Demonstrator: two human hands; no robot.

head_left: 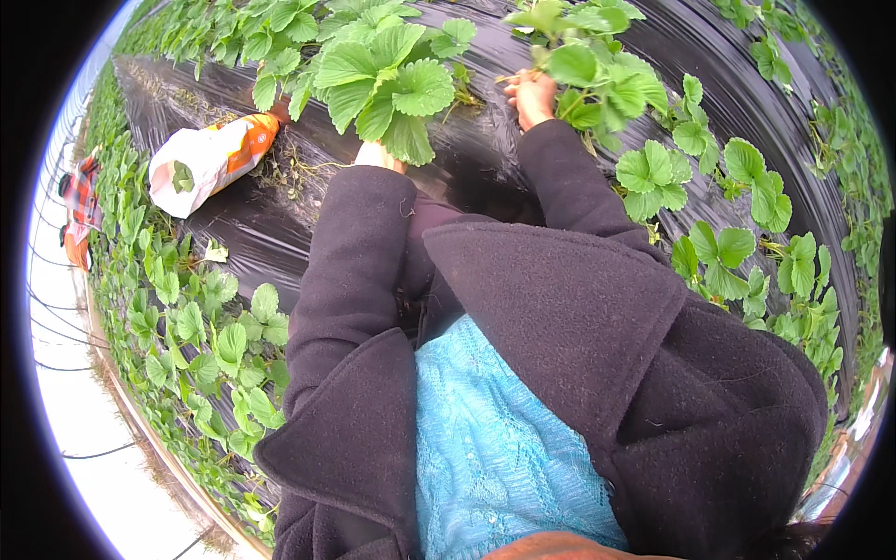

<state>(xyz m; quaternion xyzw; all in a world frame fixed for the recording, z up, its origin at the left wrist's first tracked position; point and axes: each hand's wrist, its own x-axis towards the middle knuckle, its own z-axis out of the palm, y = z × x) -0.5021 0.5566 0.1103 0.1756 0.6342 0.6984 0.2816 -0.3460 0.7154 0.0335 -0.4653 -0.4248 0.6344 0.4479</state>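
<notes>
My right hand [532, 97] is closed beside a strawberry plant [571, 65] at the upper middle. A thin yellowish stalk [509, 80] sticks out at its fingers. Another leafy strawberry plant [385, 84] stands to the left of it. My left hand [381, 155] reaches in under that plant's leaves, which cover its fingers, so only the back near the wrist shows. Dark sleeves cover both my forearms.
A white and orange plastic bag [207, 166] lies on black plastic film [252, 233], a green leaf in its mouth. Withered stems [297, 168] are beside it. More strawberry rows [210, 345] run on both sides. A red and orange shape [80, 210], perhaps a person, is far left.
</notes>
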